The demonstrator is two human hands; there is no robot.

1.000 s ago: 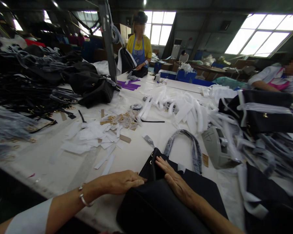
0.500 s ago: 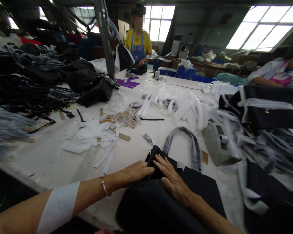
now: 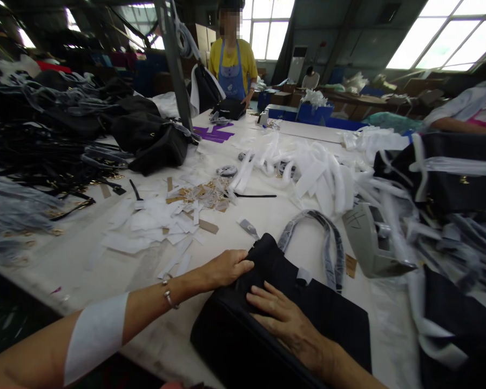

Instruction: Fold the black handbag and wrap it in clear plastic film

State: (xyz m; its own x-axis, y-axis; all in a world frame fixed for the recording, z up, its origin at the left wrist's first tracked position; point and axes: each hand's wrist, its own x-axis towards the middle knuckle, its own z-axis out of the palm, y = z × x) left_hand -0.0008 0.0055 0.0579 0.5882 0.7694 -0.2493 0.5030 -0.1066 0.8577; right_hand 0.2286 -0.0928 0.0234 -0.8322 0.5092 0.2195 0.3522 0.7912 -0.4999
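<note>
A black bag (image 3: 308,308) lies flat on the table (image 3: 235,227), at the near edge, just in front of the person. The left hand (image 3: 227,267) rests on the bag's upper left corner, fingers together and curled lightly over the edge; it presses more than it grips. The right hand (image 3: 283,319) lies flat on the bag's front, fingers spread a little apart, clamped on nothing.

The bag's handle (image 3: 324,237) is wrapped in clear film and stands out beyond the bag, and a small tag (image 3: 351,266) lies beside it, so I judge the wrapping of the handle as done; the body has no wrapping, and the hands seem only to smooth or shape it.

Left of the bag lie white paper strips (image 3: 157,221), right of it a grey tape dispenser (image 3: 368,243). The bag's near end is cut off by the picture's lower edge, and the pile right of the bag is blurred.
</note>
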